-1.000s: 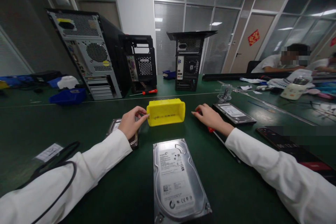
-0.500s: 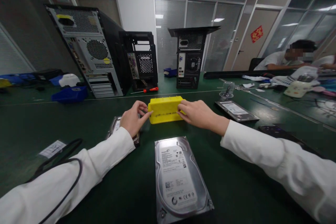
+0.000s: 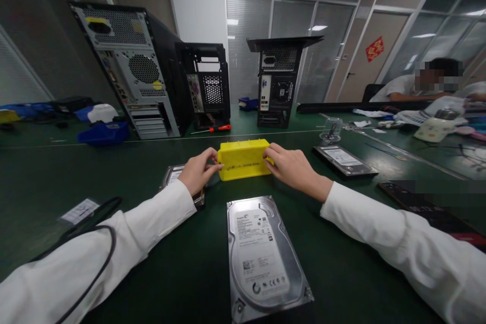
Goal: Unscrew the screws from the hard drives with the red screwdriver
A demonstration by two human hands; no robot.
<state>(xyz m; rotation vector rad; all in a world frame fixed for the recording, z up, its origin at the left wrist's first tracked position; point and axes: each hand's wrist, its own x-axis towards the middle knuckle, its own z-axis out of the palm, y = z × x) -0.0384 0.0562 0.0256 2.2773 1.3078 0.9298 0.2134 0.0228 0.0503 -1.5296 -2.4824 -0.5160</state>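
Note:
A yellow plastic parts bin (image 3: pixel 245 154) is between my hands at the middle of the table, its inside tilted toward me. A row of small dark bits, too small to name, runs along its inner side. My left hand (image 3: pixel 200 171) pinches the bin's left end. On the opposite end, the fingers of my right hand (image 3: pixel 290 166) are closed on the rim. Nearer to me lies a silver hard drive (image 3: pixel 260 258), label up. Another hard drive (image 3: pixel 172 176) is partly hidden behind my left hand and sleeve.
Computer cases (image 3: pixel 131 71) stand along the back, with a red-handled screwdriver (image 3: pixel 216 128) before them. To the right are a third hard drive (image 3: pixel 343 159) and a clear cup (image 3: pixel 331 130). A black cable (image 3: pixel 110 243) crosses my left sleeve. A person (image 3: pixel 410 86) sits far right.
The view has shifted slightly, moving the whole scene a little to the right. Both hands keep their hold on the yellow parts bin, which stays in much the same place on the table.

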